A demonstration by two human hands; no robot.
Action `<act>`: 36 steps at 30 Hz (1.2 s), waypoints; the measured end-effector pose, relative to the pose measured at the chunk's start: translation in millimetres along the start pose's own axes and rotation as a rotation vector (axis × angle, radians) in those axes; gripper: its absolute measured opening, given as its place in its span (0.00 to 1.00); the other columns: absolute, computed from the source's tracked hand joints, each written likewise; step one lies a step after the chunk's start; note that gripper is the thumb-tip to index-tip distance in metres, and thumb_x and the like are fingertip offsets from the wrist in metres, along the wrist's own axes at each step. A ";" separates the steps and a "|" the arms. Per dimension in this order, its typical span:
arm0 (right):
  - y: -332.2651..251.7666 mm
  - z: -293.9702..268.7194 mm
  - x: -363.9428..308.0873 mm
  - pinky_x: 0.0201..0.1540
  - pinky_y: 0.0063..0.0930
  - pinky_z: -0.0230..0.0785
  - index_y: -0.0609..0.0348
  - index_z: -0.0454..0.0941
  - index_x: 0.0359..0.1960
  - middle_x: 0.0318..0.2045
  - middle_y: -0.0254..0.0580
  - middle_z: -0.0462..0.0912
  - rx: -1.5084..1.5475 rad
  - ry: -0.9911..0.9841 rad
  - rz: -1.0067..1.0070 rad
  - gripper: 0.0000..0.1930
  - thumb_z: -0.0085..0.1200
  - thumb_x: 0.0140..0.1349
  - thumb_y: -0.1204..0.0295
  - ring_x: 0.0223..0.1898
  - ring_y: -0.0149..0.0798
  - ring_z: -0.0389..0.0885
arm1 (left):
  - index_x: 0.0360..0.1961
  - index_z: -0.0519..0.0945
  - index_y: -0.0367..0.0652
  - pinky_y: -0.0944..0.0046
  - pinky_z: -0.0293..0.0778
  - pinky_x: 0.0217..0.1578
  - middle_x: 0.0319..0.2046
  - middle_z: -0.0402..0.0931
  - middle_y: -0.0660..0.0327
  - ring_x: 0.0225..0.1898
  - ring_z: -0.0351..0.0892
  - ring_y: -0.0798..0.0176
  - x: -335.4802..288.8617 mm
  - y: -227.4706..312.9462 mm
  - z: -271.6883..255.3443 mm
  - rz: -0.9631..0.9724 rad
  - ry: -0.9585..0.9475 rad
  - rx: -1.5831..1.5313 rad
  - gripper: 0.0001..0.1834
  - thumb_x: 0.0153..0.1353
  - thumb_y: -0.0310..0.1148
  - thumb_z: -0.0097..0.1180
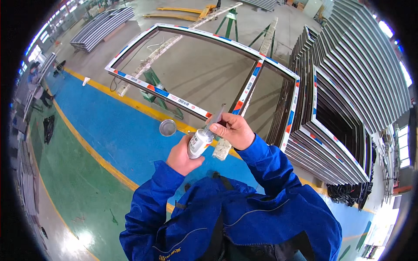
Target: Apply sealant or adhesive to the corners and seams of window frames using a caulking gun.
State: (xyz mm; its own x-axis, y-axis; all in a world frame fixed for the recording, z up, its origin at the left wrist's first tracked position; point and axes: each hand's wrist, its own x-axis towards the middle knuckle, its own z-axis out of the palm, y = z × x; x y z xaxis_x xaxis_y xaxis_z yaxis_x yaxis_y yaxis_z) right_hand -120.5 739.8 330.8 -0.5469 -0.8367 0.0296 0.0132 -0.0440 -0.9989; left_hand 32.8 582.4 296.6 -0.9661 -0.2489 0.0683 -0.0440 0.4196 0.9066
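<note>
My left hand [182, 157] is wrapped round a white bottle with printed sides [200, 144], held tilted in front of my body. In my right hand [235, 132], pinched between thumb and fingers, is a thin grey flat blade [215, 118]. Its lower end meets the mouth of the bottle; whether it reaches inside is hidden. A round grey tin or lid [167, 128] shows just left of the bottle, and I cannot tell what it rests on. Beyond both hands lies a large window frame [178, 102] covered with printed protective film, with a crossbar [249, 89] dividing it.
Green trestles [155, 89] with wrapped beams [160, 53] support the frame. Tall stacks of frames [335, 126] stand close on the right. Behind are a yellow pallet truck [185, 13] and stacked profiles [102, 29]. Another person [37, 85] stands far left.
</note>
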 end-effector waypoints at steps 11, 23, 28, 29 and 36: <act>-9.9 21.7 7.7 0.31 0.19 0.71 0.68 0.76 0.40 0.29 0.34 0.80 -0.070 0.193 0.020 0.12 0.58 0.62 0.70 0.30 0.23 0.76 | 0.46 0.70 0.35 0.58 0.75 0.41 0.37 0.78 0.47 0.42 0.80 0.48 7.1 -19.3 7.0 0.032 0.137 0.119 0.29 0.42 0.31 0.66; -11.0 8.1 12.4 0.25 0.17 0.63 0.63 0.77 0.43 0.25 0.31 0.76 -0.091 -0.027 0.031 0.11 0.54 0.64 0.69 0.22 0.22 0.69 | 0.52 0.69 0.34 0.60 0.72 0.45 0.39 0.78 0.53 0.42 0.79 0.55 7.2 -21.9 -18.4 0.081 -0.134 -0.141 0.34 0.42 0.32 0.66; -13.7 13.8 9.6 0.23 0.17 0.62 0.64 0.77 0.41 0.24 0.30 0.76 -0.126 0.047 0.127 0.11 0.56 0.63 0.68 0.21 0.22 0.69 | 0.48 0.70 0.34 0.57 0.74 0.42 0.37 0.78 0.47 0.41 0.80 0.48 0.6 -18.0 -5.0 0.077 0.017 -0.001 0.31 0.42 0.32 0.66; -17.8 16.2 8.2 0.23 0.17 0.63 0.64 0.77 0.39 0.22 0.29 0.76 -0.168 0.079 0.126 0.11 0.58 0.62 0.67 0.21 0.21 0.70 | 0.46 0.70 0.34 0.56 0.74 0.41 0.37 0.77 0.46 0.41 0.80 0.46 0.1 -18.8 -0.8 0.077 0.078 0.027 0.29 0.42 0.32 0.66; -9.8 24.9 10.3 0.31 0.19 0.69 0.66 0.76 0.37 0.27 0.31 0.79 -0.176 0.214 0.077 0.14 0.63 0.58 0.67 0.30 0.23 0.75 | 0.45 0.70 0.35 0.53 0.75 0.40 0.37 0.77 0.45 0.41 0.79 0.44 3.8 -27.0 11.5 0.088 0.187 0.130 0.27 0.43 0.30 0.65</act>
State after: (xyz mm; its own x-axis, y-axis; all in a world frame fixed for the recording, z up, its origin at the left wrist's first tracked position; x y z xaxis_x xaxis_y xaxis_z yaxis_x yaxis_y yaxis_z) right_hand -105.4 718.0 341.7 -0.7146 -0.6986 -0.0363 -0.0737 0.1267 -0.9892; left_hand 27.4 580.2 267.6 -0.9043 -0.3585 0.2317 -0.0057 0.5529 0.8332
